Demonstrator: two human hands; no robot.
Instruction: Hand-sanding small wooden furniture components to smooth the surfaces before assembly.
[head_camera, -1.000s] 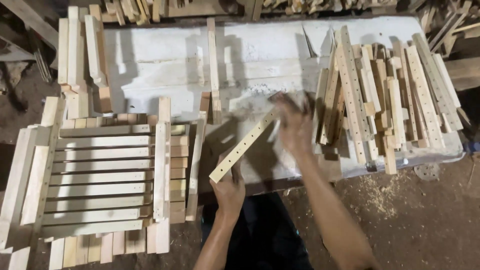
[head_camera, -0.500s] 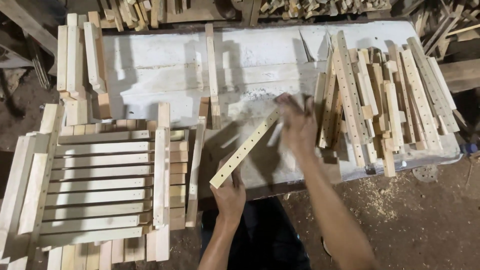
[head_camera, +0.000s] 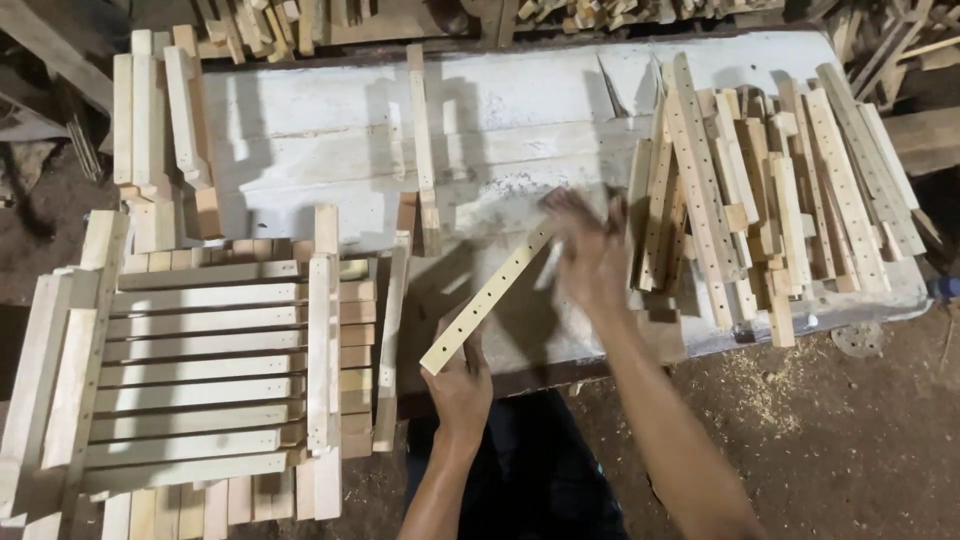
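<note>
View from above of a white worktop (head_camera: 300, 110) in a woodworking space. The left hand (head_camera: 462, 385) grips the near end of a pale wooden slat with a row of drilled holes (head_camera: 487, 298), its fingers closed around the wood; the slat runs diagonally away from the body, rising toward the upper right above the worktop's near edge. The right hand (head_camera: 592, 250) meets the far end of the same slat; it is blurred by motion, and whether its fingers are clamped on the wood or merely touching it cannot be told. Just to the right of that hand lies a heap of similar drilled slats and short blocks (head_camera: 770, 190), overlapping one another at slightly different angles and covering the right part of the worktop. A single narrow strip (head_camera: 422, 140) lies lengthwise near the middle of the worktop, well apart from the heap. At lower left, beside the worktop, sits a stack of assembled slatted frames (head_camera: 200, 370), their cross-slats parallel and evenly spaced. Further upright lengths of timber (head_camera: 150, 110) stand at the worktop's left end. The ground (head_camera: 860, 440) at lower right is dark earth strewn with sawdust and shavings.
</note>
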